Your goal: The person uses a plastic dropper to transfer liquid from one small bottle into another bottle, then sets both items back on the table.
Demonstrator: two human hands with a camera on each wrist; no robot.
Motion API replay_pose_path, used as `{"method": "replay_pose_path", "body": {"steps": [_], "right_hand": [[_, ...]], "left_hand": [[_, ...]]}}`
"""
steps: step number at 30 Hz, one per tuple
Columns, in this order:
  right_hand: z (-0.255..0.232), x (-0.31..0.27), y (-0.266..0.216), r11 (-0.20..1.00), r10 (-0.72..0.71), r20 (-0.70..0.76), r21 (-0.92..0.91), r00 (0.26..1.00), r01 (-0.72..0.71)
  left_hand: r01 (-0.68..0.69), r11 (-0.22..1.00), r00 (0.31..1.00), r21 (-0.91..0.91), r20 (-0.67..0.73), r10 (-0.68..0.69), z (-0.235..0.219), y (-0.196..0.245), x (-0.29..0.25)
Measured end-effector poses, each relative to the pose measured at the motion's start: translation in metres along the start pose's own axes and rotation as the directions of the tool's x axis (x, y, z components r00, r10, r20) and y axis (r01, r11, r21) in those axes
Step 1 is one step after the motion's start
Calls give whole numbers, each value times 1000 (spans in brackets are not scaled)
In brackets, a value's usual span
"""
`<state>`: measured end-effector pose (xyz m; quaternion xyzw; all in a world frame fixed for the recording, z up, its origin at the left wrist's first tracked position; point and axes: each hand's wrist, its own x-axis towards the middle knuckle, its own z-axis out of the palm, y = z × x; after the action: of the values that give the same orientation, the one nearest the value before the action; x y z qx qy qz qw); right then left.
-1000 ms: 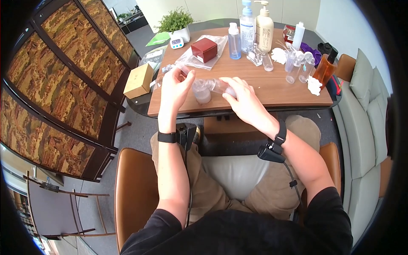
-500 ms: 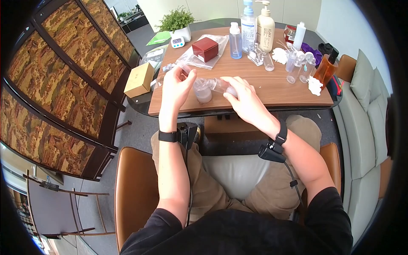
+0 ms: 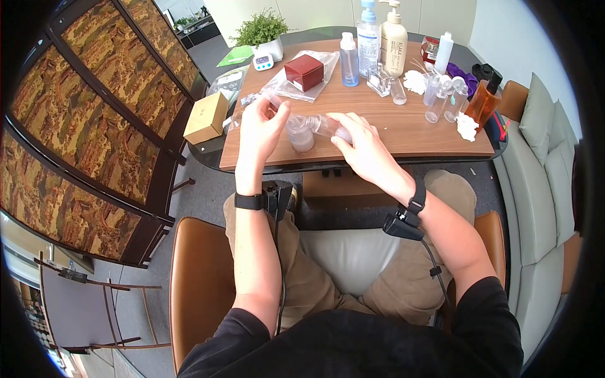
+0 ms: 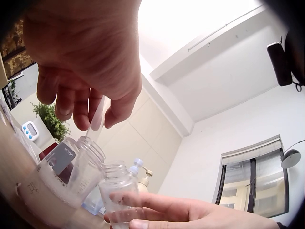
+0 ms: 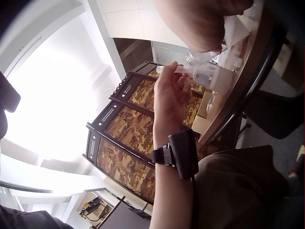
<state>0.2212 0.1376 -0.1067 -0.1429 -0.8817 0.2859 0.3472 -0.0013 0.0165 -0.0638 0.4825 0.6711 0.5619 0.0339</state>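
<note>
We see the left hand (image 3: 259, 129) with its grip pinched on a thin clear dropper (image 4: 96, 120), whose tip sits in the mouth of the open jar (image 3: 300, 135) on the tabletop (image 3: 403, 126). The right hand (image 3: 362, 148) has its grip curled around a small clear bottle (image 4: 117, 188) (tilted, neck just beside the jar's).

A clear plastic bottle (image 3: 301, 134) with pale pink liquid is standing on the brown wooden tabletop (image 3: 403, 129), a dark red square box (image 3: 304, 72) and an amber orange bottle (image 3: 480, 104) are sitting behind, and a gold-and-brown landscape-patterned folding screen (image 3: 94, 120) is flanking tan trousers (image 3: 315, 283).
</note>
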Motion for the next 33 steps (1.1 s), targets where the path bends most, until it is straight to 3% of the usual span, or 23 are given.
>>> {"method": "replay_pose_path", "body": {"steps": [5, 8, 10, 11, 14, 15, 18, 22, 33], "right_hand": [[-1, 0, 0, 1000, 4, 10, 11, 1000, -4], [-2, 0, -1, 1000, 11, 16, 8, 1000, -11], [-2, -1, -2, 1000, 10, 13, 12, 1000, -10], [-3, -1, -3, 1000, 11, 12, 12, 1000, -11], [-3, -1, -4, 1000, 20, 18, 15, 1000, -20], [-3, -1, -3, 1000, 18, 16, 9, 1000, -18], [0, 0, 0, 1000, -1, 7, 8, 1000, 1], [-1, 0, -1, 1000, -6, 7, 12, 1000, 6], [0, 0, 0, 1000, 8, 8, 17, 1000, -8]], "left_hand": [[-13, 998, 997, -64, -77, 8, -6, 2, 0], [-125, 970, 976, -208, -204, 82, -20, -3, 3], [-158, 931, 952, -328, -300, 56, -24, -6, 3], [-162, 883, 953, -440, -302, 24, -29, -6, 3], [-182, 857, 954, -482, -298, 35, -33, -2, 1], [-137, 864, 956, -484, -294, -13, -28, 0, 1], [-120, 918, 973, -377, -228, 34, -11, 3, 1], [-77, 918, 988, -389, -154, 18, -3, 6, 1], [-69, 917, 991, -393, -136, 16, -5, 4, 2]]}}
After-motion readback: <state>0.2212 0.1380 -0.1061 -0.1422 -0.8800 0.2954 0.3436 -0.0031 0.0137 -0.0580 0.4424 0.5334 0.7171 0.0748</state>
